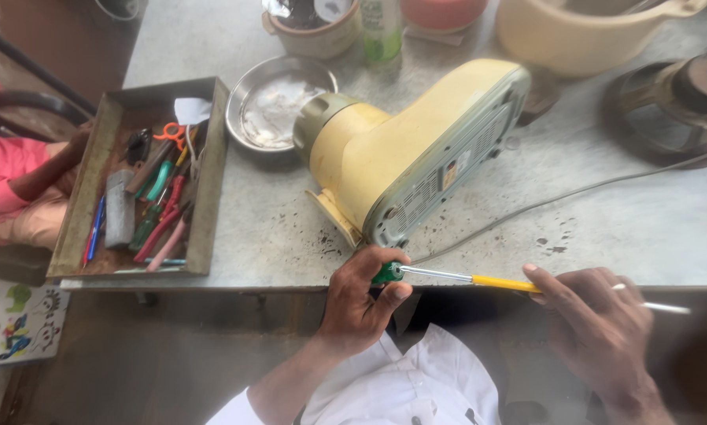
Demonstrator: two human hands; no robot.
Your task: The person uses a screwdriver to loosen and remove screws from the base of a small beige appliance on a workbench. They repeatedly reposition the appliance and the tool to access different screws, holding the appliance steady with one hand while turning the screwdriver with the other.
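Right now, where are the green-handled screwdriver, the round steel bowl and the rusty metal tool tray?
green-handled screwdriver (440, 275): head view, metal shaft.
round steel bowl (278, 102): head view, inside bottom.
rusty metal tool tray (210, 177): head view, right wall.

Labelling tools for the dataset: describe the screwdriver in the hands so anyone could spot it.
Start at the big yellow appliance lying on its side on the grey worktable. Just below its grille end, the left hand grips a green-handled screwdriver whose shaft, part yellow, runs to the right hand. The other tools lie in the metal tray at left.
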